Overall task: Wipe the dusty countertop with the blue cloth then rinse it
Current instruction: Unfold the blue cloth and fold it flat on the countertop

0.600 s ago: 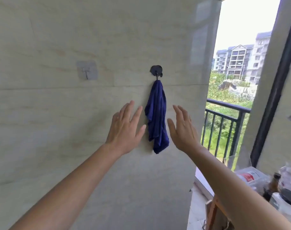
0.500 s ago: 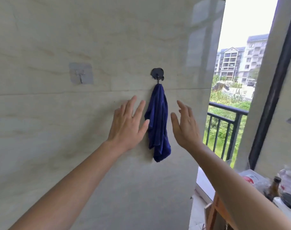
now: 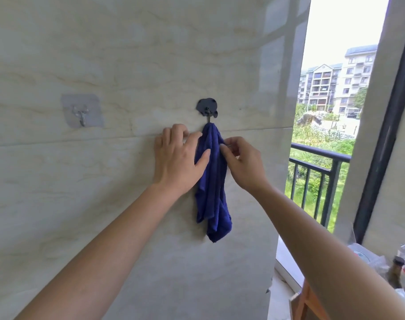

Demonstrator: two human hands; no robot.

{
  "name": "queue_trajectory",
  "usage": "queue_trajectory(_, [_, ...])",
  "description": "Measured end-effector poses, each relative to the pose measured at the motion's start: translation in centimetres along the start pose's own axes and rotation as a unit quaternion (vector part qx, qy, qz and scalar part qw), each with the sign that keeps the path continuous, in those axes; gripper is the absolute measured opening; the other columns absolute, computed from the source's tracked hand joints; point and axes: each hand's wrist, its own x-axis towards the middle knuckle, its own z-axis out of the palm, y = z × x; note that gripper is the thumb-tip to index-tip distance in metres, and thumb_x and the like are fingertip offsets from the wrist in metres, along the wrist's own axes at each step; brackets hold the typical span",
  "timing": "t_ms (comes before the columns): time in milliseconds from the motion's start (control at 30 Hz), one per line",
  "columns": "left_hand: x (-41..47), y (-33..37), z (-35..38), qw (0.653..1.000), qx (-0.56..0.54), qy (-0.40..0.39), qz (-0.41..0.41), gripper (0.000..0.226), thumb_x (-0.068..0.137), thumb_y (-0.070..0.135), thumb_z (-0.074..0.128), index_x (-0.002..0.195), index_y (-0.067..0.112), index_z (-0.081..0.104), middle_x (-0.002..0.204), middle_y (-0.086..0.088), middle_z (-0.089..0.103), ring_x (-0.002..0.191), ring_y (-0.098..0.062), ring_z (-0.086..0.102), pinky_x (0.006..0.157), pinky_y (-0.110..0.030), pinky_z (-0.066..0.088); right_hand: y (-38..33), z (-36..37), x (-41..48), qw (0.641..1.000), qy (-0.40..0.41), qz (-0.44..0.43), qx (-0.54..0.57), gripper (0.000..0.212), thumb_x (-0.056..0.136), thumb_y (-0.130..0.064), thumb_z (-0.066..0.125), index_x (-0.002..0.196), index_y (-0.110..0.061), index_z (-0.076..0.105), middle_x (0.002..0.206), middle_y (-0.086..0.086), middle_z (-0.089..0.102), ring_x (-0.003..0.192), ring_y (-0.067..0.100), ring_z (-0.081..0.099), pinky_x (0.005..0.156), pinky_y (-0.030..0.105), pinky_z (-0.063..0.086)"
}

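The blue cloth [image 3: 212, 188] hangs in folds from a black wall hook [image 3: 207, 108] on the pale marble-look wall. My left hand [image 3: 177, 161] lies against the wall at the cloth's left edge, thumb and forefinger pressed onto its upper part. My right hand [image 3: 241, 161] pinches the cloth's upper right edge between thumb and fingers. The cloth's top is still looped on the hook. No countertop is in view.
A clear adhesive hook [image 3: 82, 112] with nothing on it sticks to the wall at left. To the right an open doorway shows a black balcony railing [image 3: 319, 167]. Bottles and wrapped items [image 3: 397, 269] crowd the lower right, above a wooden frame [image 3: 306, 299].
Both hands moved up and inward from open, spread positions beside the cloth. They now touch its upper part, just below the hook.
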Motion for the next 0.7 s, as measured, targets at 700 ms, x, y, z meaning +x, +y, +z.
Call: queue_trajectory(700, [3.9,2.5,-4.7,0.806,-0.474,-0.095,-0.342,0.023,0.088,0.001,0.062,0.1,0.02,0.055,0.095,-0.002,0.065,0.084,-0.016,0.061,0.073,-0.028,0.05,-0.1,-3.0,2.9,0.978,-0.19,-0.01,0.081,0.019,0.101,-0.037,0.051,0.102,-0.024,0.065,0.098,-0.013,0.068,0.091,0.006,0.063,0.082,0.027,0.05])
